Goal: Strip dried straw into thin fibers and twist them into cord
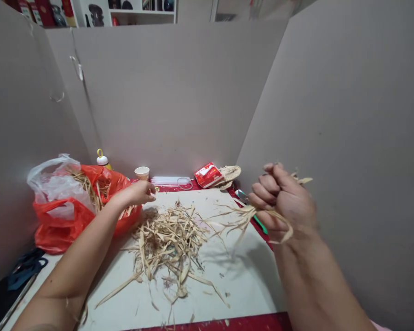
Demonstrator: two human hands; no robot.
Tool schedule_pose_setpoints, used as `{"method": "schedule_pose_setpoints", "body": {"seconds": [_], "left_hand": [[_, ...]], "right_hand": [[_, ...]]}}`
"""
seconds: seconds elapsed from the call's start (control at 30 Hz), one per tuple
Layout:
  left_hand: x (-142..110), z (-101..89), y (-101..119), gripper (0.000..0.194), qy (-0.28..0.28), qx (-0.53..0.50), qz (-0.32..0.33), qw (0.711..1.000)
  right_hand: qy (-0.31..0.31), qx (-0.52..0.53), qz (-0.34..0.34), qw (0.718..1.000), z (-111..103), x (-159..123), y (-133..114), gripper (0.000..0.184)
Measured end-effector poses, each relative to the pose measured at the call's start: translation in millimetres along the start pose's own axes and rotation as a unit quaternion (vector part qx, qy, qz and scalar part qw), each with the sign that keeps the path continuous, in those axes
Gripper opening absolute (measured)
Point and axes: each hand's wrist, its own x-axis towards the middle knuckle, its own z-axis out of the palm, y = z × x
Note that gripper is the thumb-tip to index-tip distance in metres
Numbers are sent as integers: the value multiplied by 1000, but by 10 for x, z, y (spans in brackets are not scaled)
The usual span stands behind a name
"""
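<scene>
My right hand (286, 197) is raised over the right side of the white board (241, 289), its fingers closed in a fist around a bunch of dried husk strips (239, 218). The loose ends hang out to the left, and a short piece sticks out past the thumb side. A tangled pile of dried husk strips (169, 234) lies on the board between my arms. My left hand (140, 193) is above the pile's far left edge, beside the red plastic bag (60, 232). Its fingers are pinched together; what they hold, if anything, is too small to make out.
More strips fill the red bag, with a clear bag (60, 188) on it. Along the back stand a bottle (102, 160), a paper cup (142, 171), a red tissue pack (209, 175) and a coiled straw-coloured piece (230, 173). Grey partitions (172, 92) enclose the table. A green-handled tool (261, 225) lies right.
</scene>
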Motion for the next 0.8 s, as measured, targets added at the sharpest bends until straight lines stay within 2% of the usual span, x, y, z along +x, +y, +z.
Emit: {"method": "schedule_pose_setpoints", "body": {"seconds": [0.07, 0.13, 0.23, 0.33, 0.43, 0.57, 0.67, 0.8], "left_hand": [[126, 193, -112, 31, -39, 16, -26, 999], [218, 393, -162, 37, -65, -10, -24, 998], [267, 541, -176, 23, -73, -37, -2, 997], [209, 406, -166, 9, -56, -41, 14, 998], [78, 104, -124, 11, -20, -115, 45, 992], [-94, -193, -7, 19, -29, -239, 60, 969], [-165, -262, 104, 20, 12, -303, 76, 950], [-210, -274, 262, 20, 105, -417, 115, 895]], "right_hand": [[4, -8, 20, 1000, -2, 9, 9, 22], [-17, -17, 38, 999, -14, 24, 52, 24], [-58, -31, 65, 996, -44, 57, 139, 25], [-68, -41, 89, 993, -63, 82, 200, 29], [-77, -49, 116, 989, -69, 96, 232, 31], [-101, -72, 142, 982, -83, 111, 284, 32], [-110, -101, 149, 978, -85, 102, 336, 35], [-149, -143, 159, 966, -47, 47, 403, 36]]}}
